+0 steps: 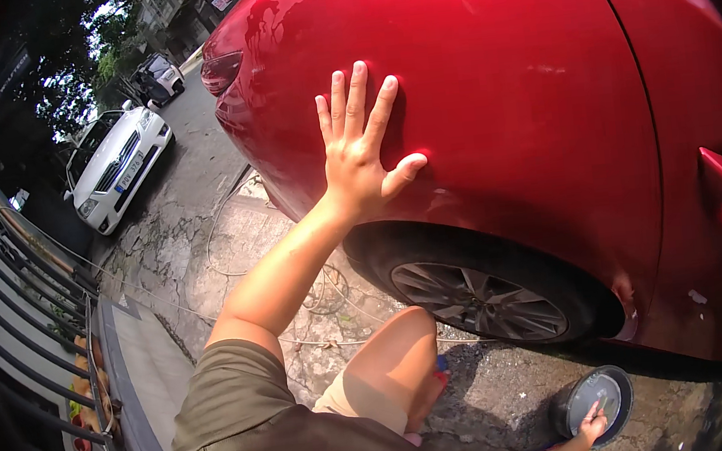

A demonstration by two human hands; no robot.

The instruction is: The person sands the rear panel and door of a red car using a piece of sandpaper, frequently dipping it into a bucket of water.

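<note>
My left hand lies flat on the glossy red car's body panel, above the wheel arch. Its fingers are spread and nothing is in them. Down at the lower right, my right hand is at the mouth of a dark round bucket that holds greyish water. At least one of its fingers is stretched out over the water, and I see no object in that hand. Below the panel is the car's wheel, a black tire with a multi-spoke rim. Water streaks and wet patches show on the red paint.
A thin hose or cord trails over the cracked pavement beside my bent knee. Black metal railings and a low wall stand on the left. Farther off are a parked white car and a small vehicle.
</note>
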